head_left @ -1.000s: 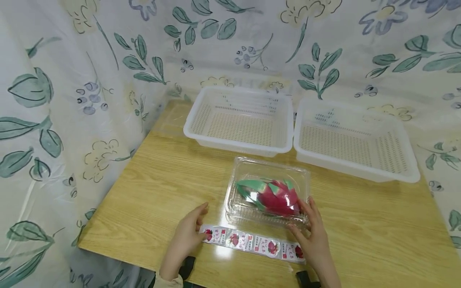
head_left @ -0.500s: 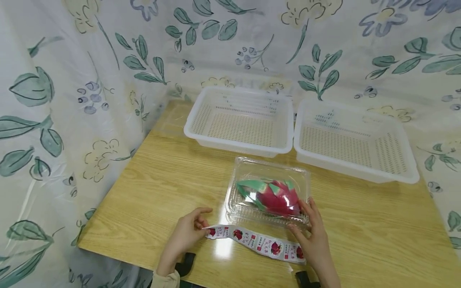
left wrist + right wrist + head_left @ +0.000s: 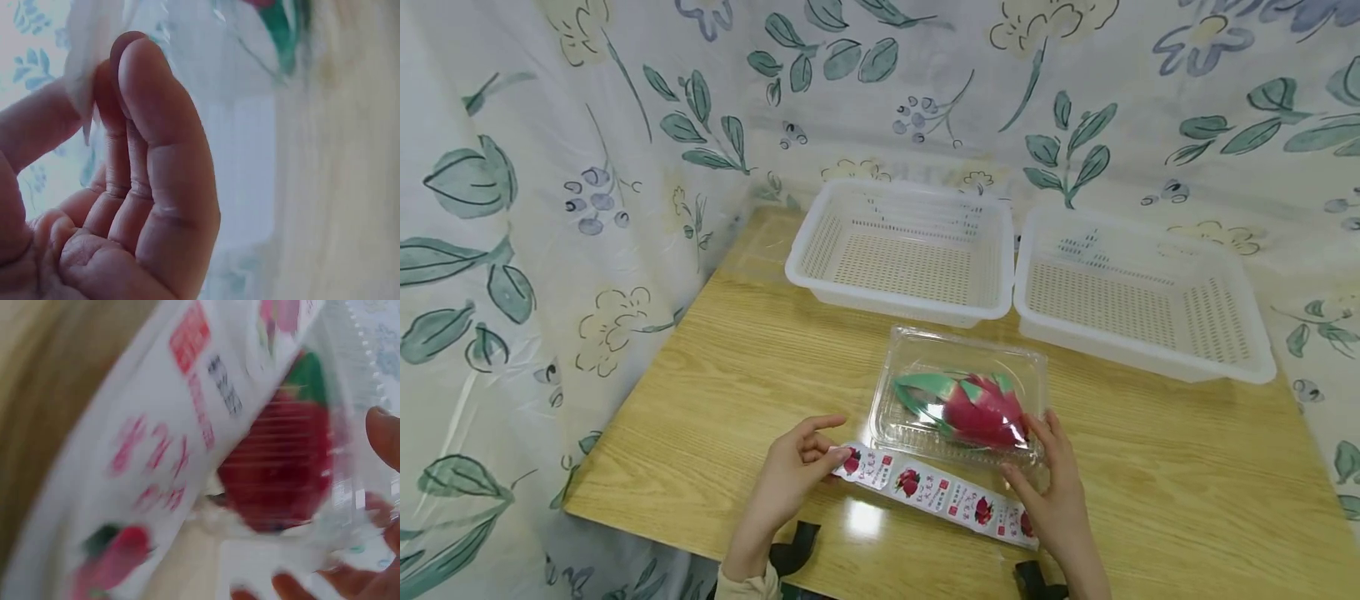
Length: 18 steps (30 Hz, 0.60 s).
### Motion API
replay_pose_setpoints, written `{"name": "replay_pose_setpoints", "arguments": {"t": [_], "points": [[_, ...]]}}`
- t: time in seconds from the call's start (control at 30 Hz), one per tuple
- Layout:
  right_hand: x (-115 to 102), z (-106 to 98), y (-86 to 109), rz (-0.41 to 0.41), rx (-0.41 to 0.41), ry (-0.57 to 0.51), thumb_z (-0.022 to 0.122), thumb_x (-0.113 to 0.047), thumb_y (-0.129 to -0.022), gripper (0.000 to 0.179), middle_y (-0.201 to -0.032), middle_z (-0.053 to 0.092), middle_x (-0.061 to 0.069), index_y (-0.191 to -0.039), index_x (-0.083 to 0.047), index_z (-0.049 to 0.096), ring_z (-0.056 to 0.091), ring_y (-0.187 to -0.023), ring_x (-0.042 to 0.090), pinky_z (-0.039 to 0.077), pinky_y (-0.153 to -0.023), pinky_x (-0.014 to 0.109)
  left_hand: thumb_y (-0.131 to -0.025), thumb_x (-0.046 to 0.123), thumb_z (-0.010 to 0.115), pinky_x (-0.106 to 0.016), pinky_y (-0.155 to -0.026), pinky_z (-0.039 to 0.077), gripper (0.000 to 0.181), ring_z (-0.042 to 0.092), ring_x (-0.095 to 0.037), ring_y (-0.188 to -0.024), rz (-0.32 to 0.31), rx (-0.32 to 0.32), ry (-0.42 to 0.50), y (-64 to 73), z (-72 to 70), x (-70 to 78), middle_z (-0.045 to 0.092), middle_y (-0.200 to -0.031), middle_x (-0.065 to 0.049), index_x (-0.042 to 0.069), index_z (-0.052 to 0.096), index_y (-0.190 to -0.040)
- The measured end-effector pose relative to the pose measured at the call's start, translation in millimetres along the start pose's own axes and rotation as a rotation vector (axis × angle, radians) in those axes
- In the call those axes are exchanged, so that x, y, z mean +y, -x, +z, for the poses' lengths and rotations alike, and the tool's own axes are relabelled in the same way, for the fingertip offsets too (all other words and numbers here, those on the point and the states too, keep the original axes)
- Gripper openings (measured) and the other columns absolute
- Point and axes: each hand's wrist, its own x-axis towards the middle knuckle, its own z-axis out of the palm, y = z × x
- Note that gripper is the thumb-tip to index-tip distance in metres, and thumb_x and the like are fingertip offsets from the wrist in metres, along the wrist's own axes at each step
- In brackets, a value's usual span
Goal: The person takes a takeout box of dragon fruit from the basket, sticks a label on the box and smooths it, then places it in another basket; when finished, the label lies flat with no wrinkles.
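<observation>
My left hand (image 3: pixel 786 479) pinches the left end of a strip of stickers (image 3: pixel 940 492) printed with dragon fruit. In the left wrist view the pale strip end (image 3: pixel 78 62) shows between thumb and fingers. The strip slants down to the right, and its far end meets my right hand (image 3: pixel 1056 500), which partly hides it. With fingers fairly straight and spread, the right hand rests at the front right corner of a clear plastic box (image 3: pixel 891 358). Inside the lidded box lies a red dragon fruit (image 3: pixel 981 408) with green leaf tips.
Behind the box, two white perforated baskets (image 3: pixel 902 304) (image 3: pixel 1150 358) stand side by side on the wooden table (image 3: pixel 737 367). A clear plastic piece (image 3: pixel 767 242) lies at the far left corner. Patterned curtains (image 3: pixel 580 167) hang round the left and back.
The left hand has taken hold of the strip's left end and raised it, pulling the once flat strip into a taut slant. The right hand and box have stayed nearly still.
</observation>
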Motion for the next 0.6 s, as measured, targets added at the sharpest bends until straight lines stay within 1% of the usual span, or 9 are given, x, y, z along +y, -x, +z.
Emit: {"name": "replay_pose_setpoints", "arguments": {"t": [0.1,0.2,0.33,0.4,0.47,0.5,0.53,0.57,0.6], "points": [[-11.5,-0.8,-1.8,-0.075,0.072,0.023,0.076,0.001,-0.077,0.063,-0.155,0.025,0.025,-0.136,-0.007,0.052,0.02,-0.14,0.049,0.023,-0.096,0.081,-0.089,0.009,0.068,-0.032,-0.065,0.059,0.043,0.066,-0.014,-0.068,0.018,0.001,-0.002,-0.2,10.4,9.3,0.068,-0.084,-0.019,-0.002,0.055,-0.129],[-27.5,0.1,-3.8,-0.184,0.131,0.026,0.076,0.004,-0.073,0.057,-0.15,0.034,0.026,-0.127,-0.005,0.06,0.023,-0.141,0.04,0.024,-0.097,0.078,-0.089,0.011,0.069,-0.034,-0.066,0.06,0.04,0.066,-0.014,-0.067,0.051,-0.022,-0.017,-1.3,22.3,15.4,0.068,-0.082,-0.018,0.0,0.058,-0.126],[-50.7,2.0,-5.7,-0.324,0.136,0.007,0.075,0.005,-0.072,0.048,-0.143,0.045,0.025,-0.118,-0.007,0.066,0.027,-0.144,0.021,0.026,-0.1,0.073,-0.088,0.014,0.069,-0.036,-0.067,0.06,0.037,0.066,-0.011,-0.066,0.091,-0.053,-0.025,-4.2,36.1,20.3,0.07,-0.083,-0.018,0.0,0.061,-0.122],[-60.3,2.9,-6.8,-0.377,0.111,-0.018,0.074,0.005,-0.073,0.045,-0.139,0.05,0.024,-0.115,-0.007,0.067,0.032,-0.142,0.016,0.03,-0.109,0.058,-0.088,0.014,0.07,-0.037,-0.067,0.06,0.035,0.066,-0.011,-0.065,0.104,-0.06,-0.015,-5.3,41.1,22.6,0.07,-0.084,-0.018,-0.001,0.062,-0.119],[-68.3,3.8,-8.3,-0.409,0.054,-0.068,0.074,0.007,-0.075,0.042,-0.132,0.057,0.02,-0.114,-0.008,0.067,0.041,-0.136,0.011,0.034,-0.112,0.039,-0.088,0.015,0.07,-0.035,-0.064,0.06,0.032,0.064,-0.009,-0.062,0.117,-0.057,-0.017,-5.9,45.3,24.7,0.07,-0.083,-0.018,0.0,0.064,-0.115],[-71.4,4.3,-8.8,-0.416,0.014,-0.097,0.073,0.007,-0.076,0.041,-0.128,0.061,0.017,-0.114,-0.008,0.067,0.046,-0.132,0.01,0.037,-0.11,0.028,-0.088,0.015,0.07,-0.034,-0.064,0.06,0.029,0.064,-0.009,-0.061,0.125,-0.055,-0.016,-6.2,47.1,25.7,0.07,-0.082,-0.018,0.0,0.065,-0.112],[-73.9,5.0,-9.2,-0.418,-0.031,-0.124,0.073,0.007,-0.077,0.039,-0.123,0.064,0.014,-0.113,-0.008,0.067,0.052,-0.125,0.009,0.04,-0.106,0.021,-0.088,0.015,0.07,-0.033,-0.063,0.059,0.027,0.063,-0.007,-0.061,0.133,-0.054,-0.016,-6.5,48.8,26.7,0.07,-0.082,-0.018,0.0,0.066,-0.11],[-76.0,5.8,-9.3,-0.407,-0.08,-0.156,0.072,0.007,-0.079,0.037,-0.118,0.066,0.012,-0.113,-0.007,0.067,0.056,-0.119,0.007,0.042,-0.102,0.017,-0.088,0.015,0.07,-0.032,-0.063,0.059,0.025,0.063,-0.006,-0.061,0.142,-0.055,-0.014,-6.6,50.3,27.5,0.07,-0.082,-0.018,0.0,0.067,-0.107],[-77.7,7.0,-9.5,-0.397,-0.122,-0.181,0.071,0.007,-0.08,0.035,-0.113,0.069,0.01,-0.112,-0.007,0.068,0.059,-0.113,0.006,0.046,-0.097,0.017,-0.088,0.017,0.07,-0.031,-0.064,0.059,0.023,0.062,-0.005,-0.061,0.148,-0.056,-0.014,-6.7,51.7,28.1,0.07,-0.082,-0.018,0.001,0.067,-0.105]]}}
